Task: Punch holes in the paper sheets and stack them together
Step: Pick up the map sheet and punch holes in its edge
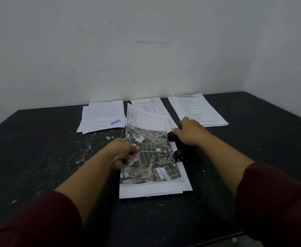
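Left hand [123,150]: we are pinching the map sheets' [151,157] 9 o'clock edge.
Right hand [190,132]: we are pressing the punch [183,152], fingers wrapped over it, at 3 o'clock.
Axis: sheets running 12 to 6.

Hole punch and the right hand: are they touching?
Touching. The head view shows the right hand pressed down on top of the black hole punch, whose slot takes the right edge of the map sheets.

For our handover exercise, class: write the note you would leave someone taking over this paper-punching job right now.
Left hand: fingers pinching the left edge of the map sheets.
Right hand: pressing on the black hole punch, set on the sheets' right edge.
Three other paper piles lie at the back: left pile, middle pile, right pile.
Done: sheets in the punch.
Left: finish the punch, then stack.
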